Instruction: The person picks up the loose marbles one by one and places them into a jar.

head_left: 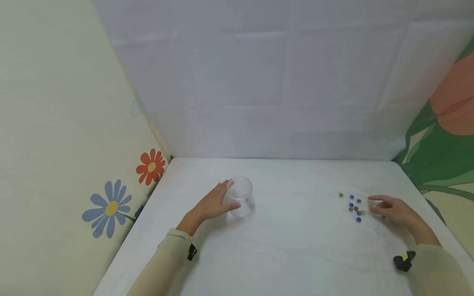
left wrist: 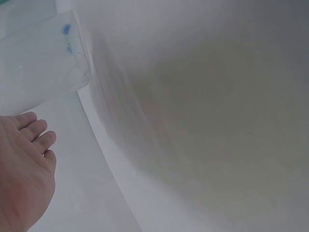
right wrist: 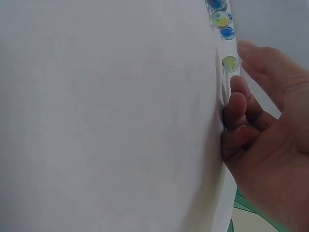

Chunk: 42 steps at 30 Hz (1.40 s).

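A clear, colourless jar (head_left: 242, 205) stands upright on the white table. My left hand (head_left: 212, 202) is at its left side, with the thumb across the front and the fingers toward the back. In the left wrist view, the fingertips of the left hand (left wrist: 41, 135) lie just beside the jar (left wrist: 43, 63), with the palm apart from it. My right hand (head_left: 394, 211) is low over the table beside scattered glass marbles (head_left: 351, 204). Its thumb and index finger are spread around a yellow-green marble (right wrist: 231, 64), with a gap showing; the other fingers are bent.
Several blue marbles, a red marble (head_left: 356, 209) and a brownish marble (head_left: 341, 195) lie left of my right hand. White cloth covers the table (head_left: 289, 246), and a white sheet (head_left: 259, 82) hangs behind it. Flower-patterned sheets (head_left: 44, 123) stand at both sides.
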### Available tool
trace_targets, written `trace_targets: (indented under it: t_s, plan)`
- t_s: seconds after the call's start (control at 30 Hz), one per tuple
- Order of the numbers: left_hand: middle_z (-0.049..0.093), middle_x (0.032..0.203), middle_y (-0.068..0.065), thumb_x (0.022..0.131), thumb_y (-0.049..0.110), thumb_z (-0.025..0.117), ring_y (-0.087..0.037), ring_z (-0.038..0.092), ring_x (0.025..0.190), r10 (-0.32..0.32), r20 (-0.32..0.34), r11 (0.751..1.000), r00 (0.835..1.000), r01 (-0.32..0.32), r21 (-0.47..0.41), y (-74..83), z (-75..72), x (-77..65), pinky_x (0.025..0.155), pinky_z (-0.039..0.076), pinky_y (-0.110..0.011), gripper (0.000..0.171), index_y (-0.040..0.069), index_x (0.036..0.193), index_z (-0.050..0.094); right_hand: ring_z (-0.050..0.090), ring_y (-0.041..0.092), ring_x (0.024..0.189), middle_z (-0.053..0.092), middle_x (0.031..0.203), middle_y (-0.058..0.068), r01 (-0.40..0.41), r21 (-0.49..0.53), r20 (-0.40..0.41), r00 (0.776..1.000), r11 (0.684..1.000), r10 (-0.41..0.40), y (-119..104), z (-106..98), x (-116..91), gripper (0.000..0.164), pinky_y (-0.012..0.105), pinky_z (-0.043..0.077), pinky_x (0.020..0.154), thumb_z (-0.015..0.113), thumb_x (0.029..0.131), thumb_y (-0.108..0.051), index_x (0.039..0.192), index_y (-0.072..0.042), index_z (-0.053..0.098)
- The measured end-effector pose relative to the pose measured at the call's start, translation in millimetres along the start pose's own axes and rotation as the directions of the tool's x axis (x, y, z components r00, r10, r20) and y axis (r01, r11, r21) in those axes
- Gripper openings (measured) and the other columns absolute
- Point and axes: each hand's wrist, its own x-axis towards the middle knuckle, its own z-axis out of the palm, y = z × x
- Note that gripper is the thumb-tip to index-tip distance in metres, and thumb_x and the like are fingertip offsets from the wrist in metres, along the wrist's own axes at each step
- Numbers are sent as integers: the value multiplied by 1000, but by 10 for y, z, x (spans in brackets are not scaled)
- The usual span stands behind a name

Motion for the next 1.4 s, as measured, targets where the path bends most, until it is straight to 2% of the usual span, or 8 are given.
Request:
trace_targets:
  t_s: [0.47, 0.73, 1.07, 1.3, 1.4]
  plan:
    - [20, 168, -14, 88, 79, 52, -40, 16, 154, 3, -3, 1000, 1000, -3, 12, -1, -13, -2, 122, 22, -58, 104, 16, 164, 19, 56, 32, 94, 60, 106, 22, -13, -26, 1, 1000, 1000, 13, 66, 0, 22, 60, 32, 47, 71, 70, 95, -28, 139, 9, 51]
    - [20, 168, -12, 91, 68, 59, -40, 16, 154, -11, -5, 1000, 1000, 10, -4, 28, -12, -12, 122, 21, -58, 97, 15, 163, 20, 56, 35, 95, 60, 103, 22, -5, -53, -13, 1000, 999, 4, 125, 44, 59, 59, 47, 48, 79, 72, 92, -29, 135, 8, 55]
    - [19, 168, -10, 91, 68, 60, -39, 16, 154, -21, -2, 1000, 1000, 21, -5, 29, -9, -20, 122, 21, -57, 97, 16, 163, 20, 51, 47, 107, 54, 118, 34, -28, -39, -45, 999, 999, 26, 107, 68, 48, 53, 64, 42, 91, 69, 94, -27, 131, 9, 57]
    - [20, 168, -12, 91, 69, 59, -39, 15, 155, -26, 3, 1000, 1000, 26, -11, 35, -6, -23, 122, 21, -57, 98, 16, 163, 20, 49, 49, 110, 51, 123, 37, -58, -41, -62, 997, 997, 55, 83, 92, 61, 49, 64, 43, 93, 68, 95, -25, 130, 8, 58]
    - [20, 168, -12, 91, 68, 58, -39, 15, 154, -20, -1, 1000, 1000, 20, -7, 32, -9, -26, 122, 21, -58, 97, 15, 163, 20, 50, 48, 107, 52, 120, 36, -57, -41, -65, 996, 998, 54, 58, 99, 58, 49, 63, 43, 91, 68, 95, -26, 128, 9, 58]
